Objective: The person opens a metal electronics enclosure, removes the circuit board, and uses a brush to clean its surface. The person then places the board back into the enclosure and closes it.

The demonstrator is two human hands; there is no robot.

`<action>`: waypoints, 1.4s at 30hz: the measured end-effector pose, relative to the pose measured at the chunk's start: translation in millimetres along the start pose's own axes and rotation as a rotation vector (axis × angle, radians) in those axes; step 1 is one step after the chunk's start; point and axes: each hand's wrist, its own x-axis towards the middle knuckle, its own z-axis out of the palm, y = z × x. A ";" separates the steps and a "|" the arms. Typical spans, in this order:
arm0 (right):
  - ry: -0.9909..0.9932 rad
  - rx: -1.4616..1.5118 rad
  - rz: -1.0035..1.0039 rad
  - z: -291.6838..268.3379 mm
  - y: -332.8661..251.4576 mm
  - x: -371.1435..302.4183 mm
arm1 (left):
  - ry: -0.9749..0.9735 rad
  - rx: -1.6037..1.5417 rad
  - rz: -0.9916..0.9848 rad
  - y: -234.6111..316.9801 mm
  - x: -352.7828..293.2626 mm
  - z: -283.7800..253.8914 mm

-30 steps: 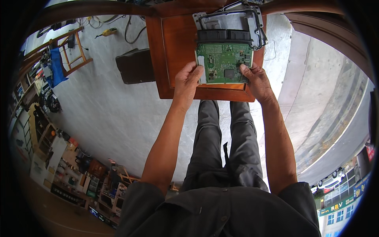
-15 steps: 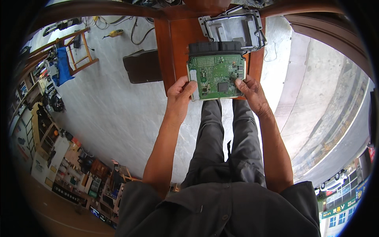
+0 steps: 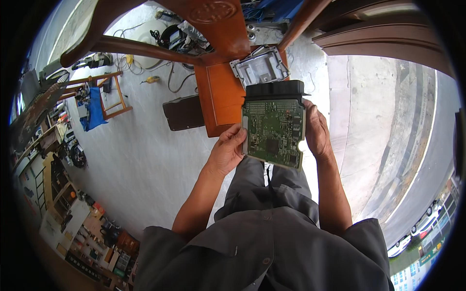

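Observation:
A green circuit board (image 3: pixel 273 131) with a black connector block (image 3: pixel 274 89) along its far edge is held up between my two hands, in front of my lap. My left hand (image 3: pixel 228 150) grips its left edge, thumb on top beside a pale strip. On the opposite edge my right hand (image 3: pixel 317 130) is closed round the side, its fingers partly hidden by the board. Beyond the board, an open metal housing (image 3: pixel 259 67) with a dark rim lies on the wooden chair seat (image 3: pixel 213 89).
The chair's arms and back (image 3: pixel 225 29) rise at the far side. A dark flat case (image 3: pixel 183 113) lies on the floor left of the seat. Cables and a yellow tool (image 3: pixel 152 79) are farther left, near a wooden frame stool (image 3: pixel 116 97) with blue cloth. Cluttered shelves (image 3: pixel 87 213) line the left.
The board has come nearer to me and been tilted. My right thumb has left its top face, and the hand now holds the edge. The view has shifted, showing more of the chair.

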 end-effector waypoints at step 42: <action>0.326 -0.596 -0.397 -47.2 -162.9 -124.9 | -0.277 0.585 -0.078 -23.7 -93.3 188.0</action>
